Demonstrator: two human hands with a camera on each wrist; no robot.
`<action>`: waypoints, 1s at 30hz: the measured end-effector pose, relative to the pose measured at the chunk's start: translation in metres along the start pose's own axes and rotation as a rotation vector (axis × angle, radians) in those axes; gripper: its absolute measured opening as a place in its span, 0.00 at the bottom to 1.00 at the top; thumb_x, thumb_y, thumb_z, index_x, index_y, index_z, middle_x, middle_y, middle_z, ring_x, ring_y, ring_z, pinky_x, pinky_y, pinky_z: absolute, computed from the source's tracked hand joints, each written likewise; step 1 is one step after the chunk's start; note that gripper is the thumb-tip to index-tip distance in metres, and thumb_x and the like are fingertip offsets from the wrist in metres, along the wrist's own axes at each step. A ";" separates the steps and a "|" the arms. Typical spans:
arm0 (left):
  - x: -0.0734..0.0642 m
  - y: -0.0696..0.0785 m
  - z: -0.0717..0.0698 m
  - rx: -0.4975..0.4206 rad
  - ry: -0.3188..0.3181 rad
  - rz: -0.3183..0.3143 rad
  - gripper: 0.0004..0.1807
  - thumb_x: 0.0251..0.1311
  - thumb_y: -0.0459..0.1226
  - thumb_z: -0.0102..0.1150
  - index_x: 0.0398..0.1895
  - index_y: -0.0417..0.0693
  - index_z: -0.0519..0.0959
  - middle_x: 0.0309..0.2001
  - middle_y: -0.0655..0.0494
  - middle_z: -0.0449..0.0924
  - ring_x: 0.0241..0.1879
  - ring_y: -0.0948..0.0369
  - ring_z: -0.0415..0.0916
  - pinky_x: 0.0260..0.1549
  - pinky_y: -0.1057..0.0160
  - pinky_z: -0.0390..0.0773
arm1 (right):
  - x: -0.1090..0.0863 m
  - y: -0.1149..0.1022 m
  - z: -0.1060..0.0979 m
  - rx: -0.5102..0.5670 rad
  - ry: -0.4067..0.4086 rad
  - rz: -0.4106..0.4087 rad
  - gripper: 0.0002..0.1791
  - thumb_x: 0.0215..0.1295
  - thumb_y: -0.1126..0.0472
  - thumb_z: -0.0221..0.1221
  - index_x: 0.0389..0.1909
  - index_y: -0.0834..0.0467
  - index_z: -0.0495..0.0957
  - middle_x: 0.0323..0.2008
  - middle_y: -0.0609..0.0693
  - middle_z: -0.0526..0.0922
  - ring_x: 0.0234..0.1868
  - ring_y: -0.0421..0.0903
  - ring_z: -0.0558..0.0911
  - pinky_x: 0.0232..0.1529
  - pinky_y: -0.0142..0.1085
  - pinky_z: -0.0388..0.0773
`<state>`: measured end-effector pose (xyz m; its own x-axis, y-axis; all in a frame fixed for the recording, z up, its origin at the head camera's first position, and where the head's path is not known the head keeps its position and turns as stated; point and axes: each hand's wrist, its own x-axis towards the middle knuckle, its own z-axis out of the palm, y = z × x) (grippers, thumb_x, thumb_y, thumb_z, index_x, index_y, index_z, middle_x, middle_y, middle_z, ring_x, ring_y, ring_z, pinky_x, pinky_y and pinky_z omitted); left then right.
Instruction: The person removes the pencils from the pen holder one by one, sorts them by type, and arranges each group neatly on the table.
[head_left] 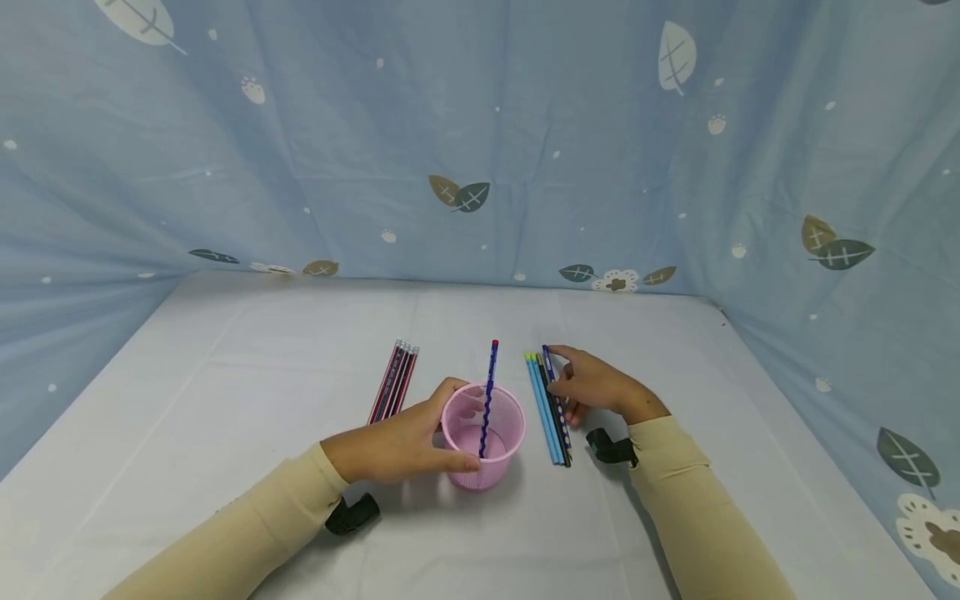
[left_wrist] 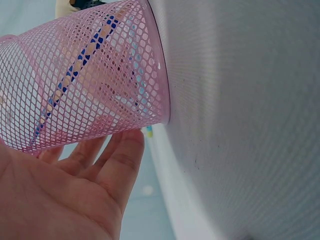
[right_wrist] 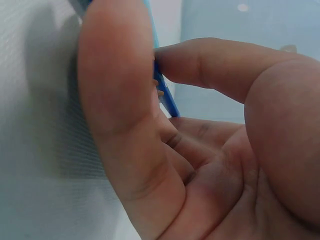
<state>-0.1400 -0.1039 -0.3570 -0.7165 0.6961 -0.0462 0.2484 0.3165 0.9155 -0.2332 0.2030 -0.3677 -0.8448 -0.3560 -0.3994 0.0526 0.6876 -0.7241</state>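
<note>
My left hand (head_left: 405,443) grips a pink mesh pen cup (head_left: 482,478), thumb at the near rim and fingers round the far side. Inside the cup leans a dark blue patterned pencil (head_left: 490,387), its red-tipped end above the rim. In the left wrist view the cup's mesh wall (left_wrist: 85,75) shows that pencil through it. My right hand (head_left: 600,387) pinches another dark blue dotted pencil (head_left: 562,421), index finger at its far end and thumb farther down. Beside it lie light blue pencils (head_left: 545,408) and a black pencil (head_left: 557,425). The right wrist view shows part of the blue pencil (right_wrist: 167,95) behind the fingers.
Several dark, red-striped pencils (head_left: 393,379) lie side by side left of the cup. A white cloth (head_left: 300,350) covers the table. Behind it hangs a blue curtain (head_left: 480,125) printed with leaves. Each wrist carries a black camera (head_left: 352,514).
</note>
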 end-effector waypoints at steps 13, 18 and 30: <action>0.001 -0.001 0.001 0.000 0.007 -0.004 0.42 0.59 0.49 0.70 0.70 0.62 0.54 0.70 0.58 0.66 0.70 0.59 0.65 0.68 0.52 0.68 | 0.000 0.000 0.001 -0.047 0.029 -0.002 0.41 0.69 0.60 0.60 0.78 0.53 0.50 0.37 0.58 0.80 0.19 0.47 0.84 0.25 0.41 0.84; 0.001 0.000 0.001 0.008 0.010 -0.013 0.43 0.58 0.50 0.70 0.70 0.63 0.54 0.69 0.60 0.66 0.70 0.59 0.65 0.68 0.52 0.68 | 0.000 -0.002 0.000 -0.121 0.085 -0.011 0.35 0.70 0.57 0.59 0.74 0.51 0.57 0.35 0.57 0.78 0.19 0.47 0.82 0.24 0.39 0.82; 0.002 0.000 0.000 -0.011 0.001 -0.008 0.42 0.59 0.50 0.70 0.70 0.63 0.54 0.69 0.58 0.66 0.70 0.58 0.65 0.68 0.52 0.68 | -0.012 -0.028 0.003 -0.186 0.301 -0.180 0.12 0.73 0.55 0.56 0.51 0.56 0.80 0.34 0.55 0.78 0.18 0.46 0.75 0.23 0.37 0.76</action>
<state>-0.1418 -0.1023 -0.3565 -0.7190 0.6930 -0.0532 0.2355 0.3150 0.9194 -0.2233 0.1860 -0.3445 -0.9516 -0.2987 -0.0727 -0.1845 0.7439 -0.6423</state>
